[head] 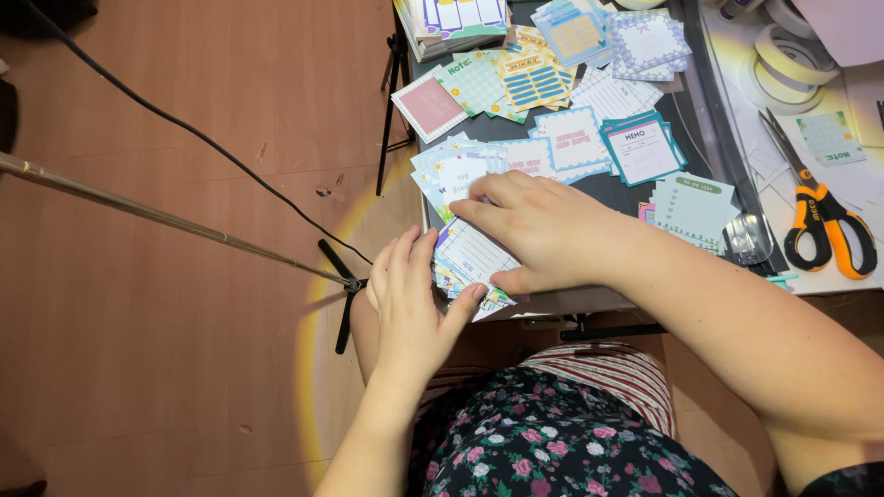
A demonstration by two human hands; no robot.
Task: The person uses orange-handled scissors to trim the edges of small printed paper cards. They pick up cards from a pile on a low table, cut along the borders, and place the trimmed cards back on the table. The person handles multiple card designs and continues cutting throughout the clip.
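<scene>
My left hand (412, 299) holds the near left edge of a stack of small printed note cards (468, 250) at the corner of the dark table (622, 189), thumb against the stack's front. My right hand (539, 230) lies flat on top of the same stack, fingers spread and pressing down. More cards fan out (451, 166) just beyond the fingers. The bottom of the stack is hidden under both hands.
Many loose patterned note cards (571, 83) cover the table's far side, with a teal-edged pile (642, 147) and pale green cards (692, 207). Orange-handled scissors (822, 221) and tape rolls (783, 60) lie at right. A metal rod (175, 221) and black cable (184, 129) cross the wooden floor at left.
</scene>
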